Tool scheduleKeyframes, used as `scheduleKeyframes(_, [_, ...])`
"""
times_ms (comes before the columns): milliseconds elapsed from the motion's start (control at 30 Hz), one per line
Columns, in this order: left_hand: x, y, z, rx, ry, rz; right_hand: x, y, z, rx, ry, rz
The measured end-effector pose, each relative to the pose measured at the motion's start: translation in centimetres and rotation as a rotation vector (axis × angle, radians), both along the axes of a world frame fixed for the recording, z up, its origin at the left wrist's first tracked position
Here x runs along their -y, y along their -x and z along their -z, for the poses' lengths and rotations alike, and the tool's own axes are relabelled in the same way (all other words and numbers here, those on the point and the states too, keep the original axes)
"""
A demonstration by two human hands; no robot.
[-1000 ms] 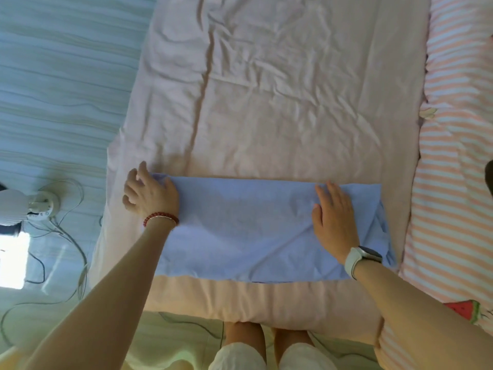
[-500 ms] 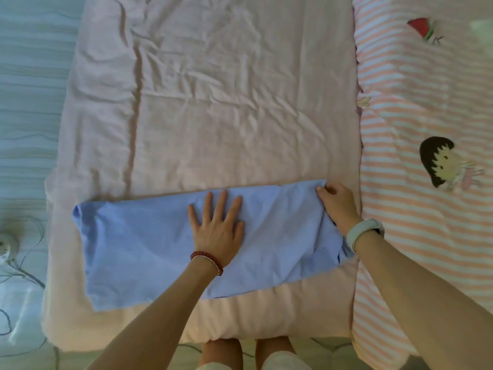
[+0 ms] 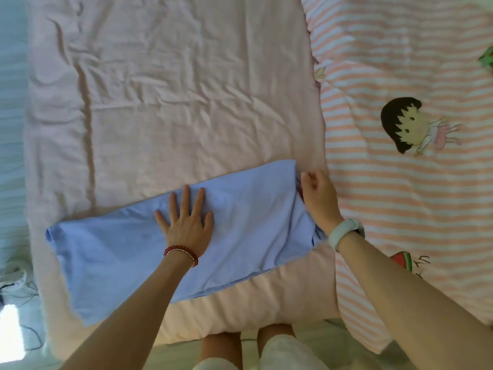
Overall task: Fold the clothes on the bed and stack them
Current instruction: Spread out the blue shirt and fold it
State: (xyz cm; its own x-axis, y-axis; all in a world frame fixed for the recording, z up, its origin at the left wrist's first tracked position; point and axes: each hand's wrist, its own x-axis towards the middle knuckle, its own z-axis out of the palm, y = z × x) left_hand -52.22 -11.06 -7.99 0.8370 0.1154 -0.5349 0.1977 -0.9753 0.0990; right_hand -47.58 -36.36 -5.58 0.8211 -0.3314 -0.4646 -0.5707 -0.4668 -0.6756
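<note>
Since half a second ago little has moved: my left hand (image 3: 186, 222) is planted in the same spot at the middle of the blue garment (image 3: 128, 252), and my right hand (image 3: 317, 198) sits at the same right end, though the fingers there look more lifted from the cloth than they did.

That blue garment lies as a long narrow band across the near part of the pink bed sheet (image 3: 173, 89), its right end touching my right hand and close to the striped cartoon quilt (image 3: 400, 62), its left end near the bed's left edge. I judge the lengthwise folds are done, since the piece is already a strip; what seems left is to bring one end over across the width, perhaps more than once, and then to set it on a stack. No stack and no other clothes show in this view, so I cannot say how many pieces remain.

Left palm is flat, fingers straight and spread, pressing the cloth down as an anchor, the red bead bracelet (image 3: 182, 253) at the wrist. Right fingers are curled at the garment's end edge; whether they actually pinch the fabric I cannot tell. A white watch (image 3: 344, 232) sits on that wrist.
</note>
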Motion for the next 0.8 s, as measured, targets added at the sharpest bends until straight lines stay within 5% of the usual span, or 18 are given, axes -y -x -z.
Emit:
scheduleKeyframes(100, [2.0,-0.3,-1.1,0.090,0.039,-0.016,0.9,4.2,0.0,-0.040,-0.044,-0.077])
scheduleKeyframes(233, [6.2,-1.1,-2.3,0.226,0.166,0.274,1.1,7.8,0.8,0.012,0.083,-0.105])
scheduleKeyframes(333, [8.9,-2.5,-1.5,0.088,0.166,0.409,1.2,8.7,0.6,0.030,0.033,0.092])
scheduleKeyframes(500, [10.4,-5.0,-0.2,-0.149,0.157,0.302,2.1,10.3,-0.5,0.029,0.047,0.190])
scheduleKeyframes(633, [11.1,-6.7,-0.7,-0.007,0.156,0.260,2.4,11.7,-0.8,0.070,0.064,0.207])
scheduleKeyframes(800, [12.8,-10.3,-1.0,0.068,0.385,0.444,1.9,12.7,-1.0,0.067,-0.045,0.141])
